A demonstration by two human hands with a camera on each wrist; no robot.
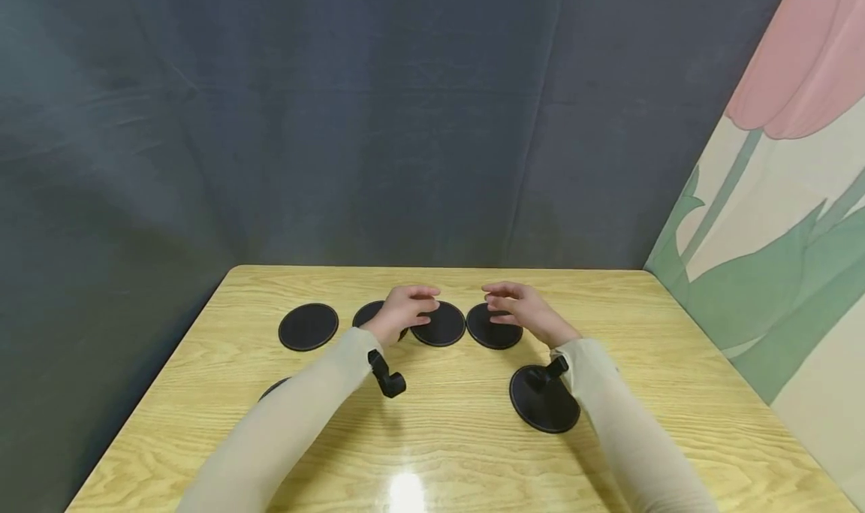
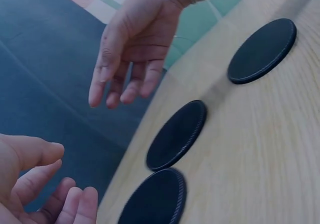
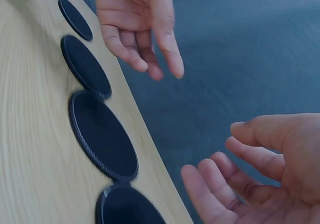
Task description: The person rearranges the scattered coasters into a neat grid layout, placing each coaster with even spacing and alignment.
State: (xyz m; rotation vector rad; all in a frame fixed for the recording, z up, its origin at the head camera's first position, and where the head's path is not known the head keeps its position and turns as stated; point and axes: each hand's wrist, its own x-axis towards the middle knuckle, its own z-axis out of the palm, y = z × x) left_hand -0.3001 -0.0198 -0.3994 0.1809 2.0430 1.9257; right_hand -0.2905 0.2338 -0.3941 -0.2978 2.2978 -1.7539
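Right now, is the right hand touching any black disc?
Apart: the left wrist view shows curtain and table between the right hand and the discs.

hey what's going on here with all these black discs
A person has both hands raised over a wooden table; the left hand and right hand face each other and hold nothing. Four black discs lie in a row across the far part. Two nearer discs lie apart, one mostly hidden behind the left sleeve.
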